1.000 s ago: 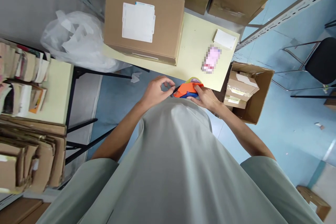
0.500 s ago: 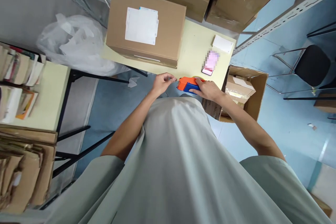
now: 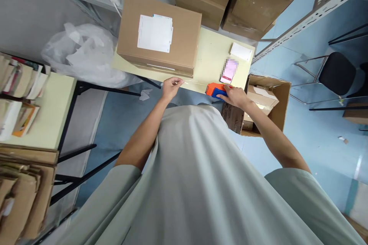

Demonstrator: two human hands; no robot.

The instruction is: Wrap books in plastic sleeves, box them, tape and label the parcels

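Observation:
My right hand (image 3: 235,95) grips an orange and blue tape dispenser (image 3: 215,90) near the front edge of the table. A strip of clear tape (image 3: 196,82) stretches from the dispenser across to my left hand (image 3: 171,87), whose fingertips pinch its end. Just beyond my left hand, a closed cardboard box (image 3: 184,34) sits on the pale yellow table (image 3: 212,49), with white labels (image 3: 155,33) on its top. The tape is thin and see-through, so its exact edges are hard to make out.
On the table's right lie a phone (image 3: 229,70) and a white stack of labels (image 3: 240,51). An open carton (image 3: 283,103) holding smaller boxes stands at the right. Behind are more boxes (image 3: 201,4); a plastic bag (image 3: 83,53) lies left.
My hands have moved apart, the left one leftward and the right one with the dispenser rightward. A length of clear tape now spans the wider gap between them.

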